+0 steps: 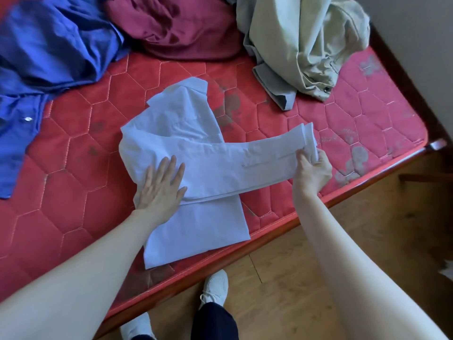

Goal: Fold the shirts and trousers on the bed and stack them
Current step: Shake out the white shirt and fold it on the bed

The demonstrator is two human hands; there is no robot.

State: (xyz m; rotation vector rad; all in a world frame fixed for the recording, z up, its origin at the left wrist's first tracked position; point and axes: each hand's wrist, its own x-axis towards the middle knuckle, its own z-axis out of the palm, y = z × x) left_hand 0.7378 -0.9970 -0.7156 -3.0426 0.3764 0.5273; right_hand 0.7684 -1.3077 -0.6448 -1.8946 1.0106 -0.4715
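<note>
A pale blue-white shirt [181,133] lies partly folded on the red quilted mattress [81,133], collar toward the far side. Its sleeves stretch out to the right across the body. My left hand [161,185] presses flat, fingers straight, on the shirt's left side near the sleeve's base. My right hand [311,170] grips the sleeve cuffs [307,136] at the right end, fingers curled round the fabric, just above the mattress.
A crumpled blue garment [49,52] lies at the far left, a maroon garment [176,28] at the far middle, beige trousers [306,42] at the far right. The wooden bed edge [269,231] runs diagonally; wooden floor and my white shoes [215,285] lie below.
</note>
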